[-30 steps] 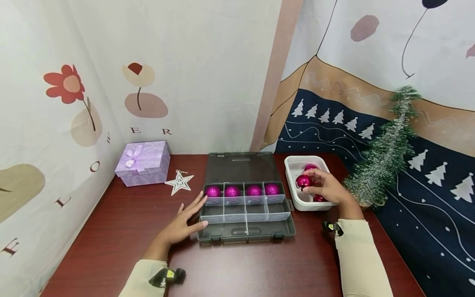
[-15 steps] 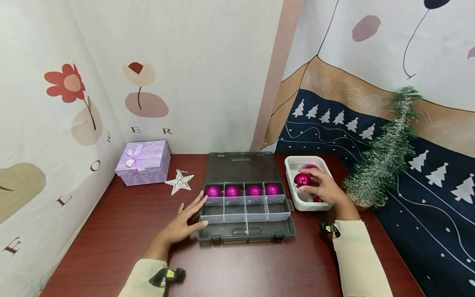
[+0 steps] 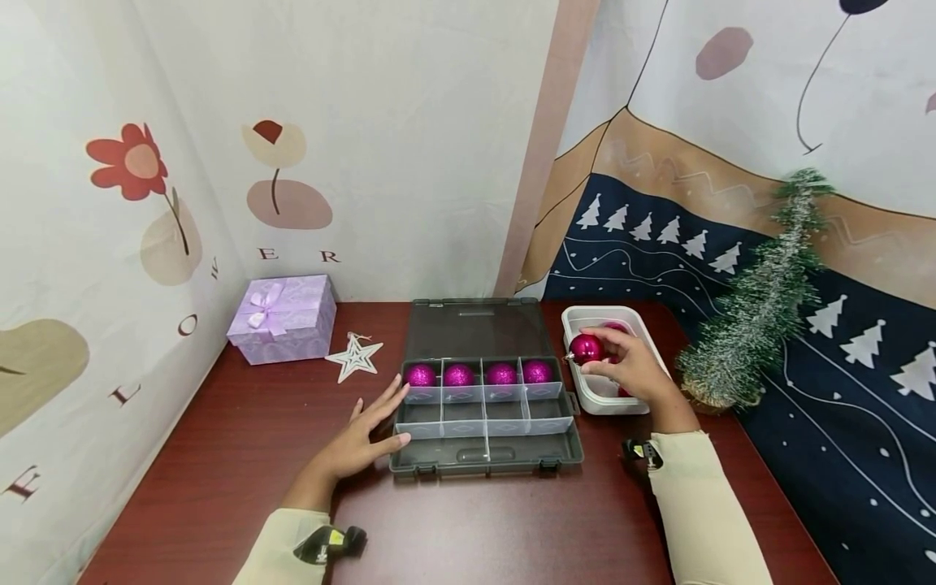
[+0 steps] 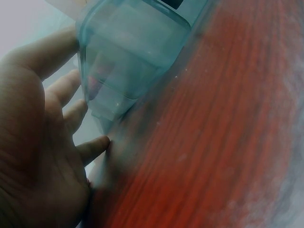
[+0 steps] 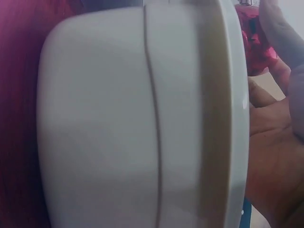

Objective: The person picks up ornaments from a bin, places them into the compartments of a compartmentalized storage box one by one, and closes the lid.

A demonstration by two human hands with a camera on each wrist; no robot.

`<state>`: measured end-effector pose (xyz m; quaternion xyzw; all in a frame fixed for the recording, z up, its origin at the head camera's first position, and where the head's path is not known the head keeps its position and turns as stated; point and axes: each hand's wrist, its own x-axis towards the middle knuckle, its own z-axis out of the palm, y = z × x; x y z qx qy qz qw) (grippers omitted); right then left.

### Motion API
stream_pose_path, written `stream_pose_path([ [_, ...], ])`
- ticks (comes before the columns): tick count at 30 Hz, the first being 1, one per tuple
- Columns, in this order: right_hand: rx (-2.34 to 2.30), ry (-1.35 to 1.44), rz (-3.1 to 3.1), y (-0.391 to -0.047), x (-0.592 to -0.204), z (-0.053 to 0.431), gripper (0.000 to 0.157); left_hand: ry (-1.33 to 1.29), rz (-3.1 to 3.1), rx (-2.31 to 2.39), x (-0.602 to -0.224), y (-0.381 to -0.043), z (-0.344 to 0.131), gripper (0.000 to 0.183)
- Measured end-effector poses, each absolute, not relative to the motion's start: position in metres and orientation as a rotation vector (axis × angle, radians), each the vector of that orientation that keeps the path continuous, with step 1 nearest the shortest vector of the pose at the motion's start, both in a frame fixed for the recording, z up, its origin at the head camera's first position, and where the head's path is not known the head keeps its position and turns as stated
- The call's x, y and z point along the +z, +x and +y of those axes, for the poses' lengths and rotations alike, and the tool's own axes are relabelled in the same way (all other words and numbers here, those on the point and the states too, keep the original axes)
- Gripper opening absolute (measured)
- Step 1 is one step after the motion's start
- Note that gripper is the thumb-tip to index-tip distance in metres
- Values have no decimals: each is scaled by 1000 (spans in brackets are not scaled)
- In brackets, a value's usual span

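My right hand [image 3: 630,367] pinches a shiny magenta Christmas bauble [image 3: 586,348] between thumb and fingers, over the left side of a white plastic tub [image 3: 601,405]. More baubles in the tub are mostly hidden behind this hand. In the right wrist view the held bauble [image 5: 255,42] shows just past the tub's rim. My left hand [image 3: 358,443] rests with spread fingers against the left edge of a dark see-through organizer box [image 3: 483,467], whose lid lies open at the back. Glittery magenta baubles [image 3: 458,375] fill the back row of compartments, one in each.
A white star ornament [image 3: 354,358] lies left of the organizer, near a lilac gift box [image 3: 283,318] with a bow. Behind my right hand a small tinsel Christmas tree [image 3: 760,301] leans toward the printed backdrop at the table's right edge.
My right hand has lifted the shiny bauble within the tub and carried it left toward the tub's left rim. The left hand has stayed at the organizer's edge.
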<state>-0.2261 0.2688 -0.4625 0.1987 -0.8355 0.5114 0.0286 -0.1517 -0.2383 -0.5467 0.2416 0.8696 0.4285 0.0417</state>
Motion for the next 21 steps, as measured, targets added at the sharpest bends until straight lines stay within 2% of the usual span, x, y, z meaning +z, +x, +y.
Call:
stream_pose_path([
  [13,1605,793,-2448,-223,-459,246,64,739,2660,1306,-547,-151,-238,86],
  [21,1618,887,-2398,-223,-457,234,70,739,2667,1305,-547,-152,-238,86],
])
